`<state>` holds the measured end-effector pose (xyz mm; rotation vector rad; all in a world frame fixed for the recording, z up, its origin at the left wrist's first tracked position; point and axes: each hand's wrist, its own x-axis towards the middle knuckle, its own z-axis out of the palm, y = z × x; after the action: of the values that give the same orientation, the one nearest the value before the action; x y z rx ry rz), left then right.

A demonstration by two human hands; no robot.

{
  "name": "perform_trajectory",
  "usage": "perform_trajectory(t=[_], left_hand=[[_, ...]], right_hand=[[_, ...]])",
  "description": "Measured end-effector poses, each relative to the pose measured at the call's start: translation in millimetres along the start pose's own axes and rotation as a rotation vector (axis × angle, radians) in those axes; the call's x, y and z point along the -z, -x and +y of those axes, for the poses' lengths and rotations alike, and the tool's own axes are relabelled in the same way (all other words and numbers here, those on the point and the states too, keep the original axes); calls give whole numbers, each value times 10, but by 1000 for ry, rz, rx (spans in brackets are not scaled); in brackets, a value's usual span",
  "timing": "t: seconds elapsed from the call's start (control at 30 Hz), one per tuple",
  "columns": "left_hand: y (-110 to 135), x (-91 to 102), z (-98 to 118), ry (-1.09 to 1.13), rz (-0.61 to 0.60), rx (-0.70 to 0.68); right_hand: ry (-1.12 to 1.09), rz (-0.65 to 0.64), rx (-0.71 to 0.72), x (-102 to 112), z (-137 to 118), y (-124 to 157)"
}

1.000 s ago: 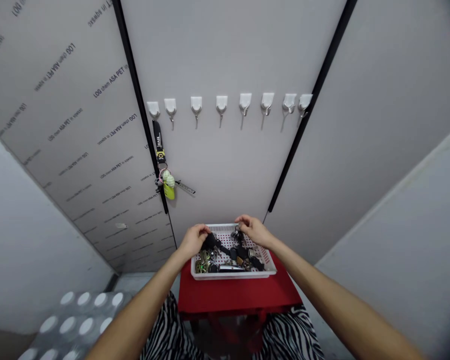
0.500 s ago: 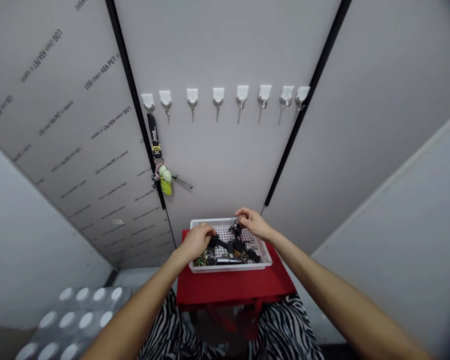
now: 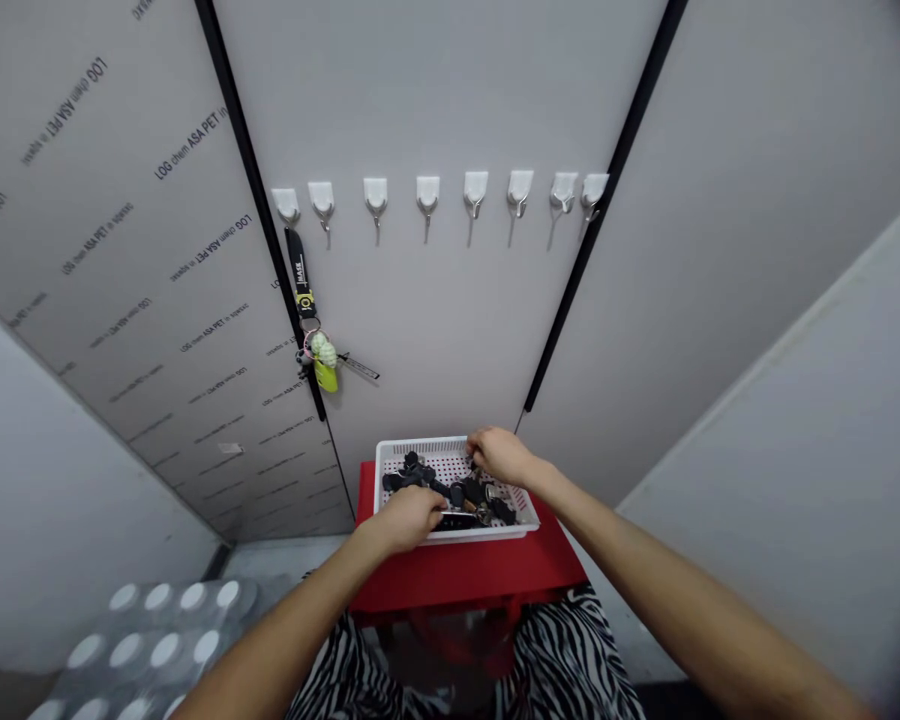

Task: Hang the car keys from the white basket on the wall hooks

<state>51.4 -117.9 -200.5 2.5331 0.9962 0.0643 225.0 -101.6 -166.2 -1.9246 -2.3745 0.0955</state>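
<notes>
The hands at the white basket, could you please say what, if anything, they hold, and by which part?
It cannot be told: the left hand is at one end of a silvery bar; the right hand hides whatever it may grip.

One head-worn camera looks forward and down over the white perforated plastic basket point(image 3: 420, 447). It faces the pale grey panelled wall point(image 3: 435, 320), fairly near.

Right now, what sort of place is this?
Likely a small panelled booth or storage nook, exact use unclear: a row of white wall hooks, a panel printed "LOG chem ASA PET" and packed white-capped bottles at lower left.
</notes>
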Motion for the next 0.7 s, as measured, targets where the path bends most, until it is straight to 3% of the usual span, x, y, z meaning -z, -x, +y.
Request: perform_trajectory(t=[0.2, 0.43, 0.5, 0.57, 0.7], left_hand=[[-15, 31, -8, 190, 152, 59], [64, 310, -73, 564, 299, 136], [84, 389, -93, 685, 313, 176], [101, 455, -104, 811, 334, 203], [120, 554, -89, 1010, 390, 215]], right_hand=[[-45, -61, 11, 72, 48, 31], [92, -165, -81, 43, 108, 112], [59, -131, -86, 59, 89, 154], [-61, -41, -48, 77, 49, 189], [-560, 22, 71, 67, -103, 203]])
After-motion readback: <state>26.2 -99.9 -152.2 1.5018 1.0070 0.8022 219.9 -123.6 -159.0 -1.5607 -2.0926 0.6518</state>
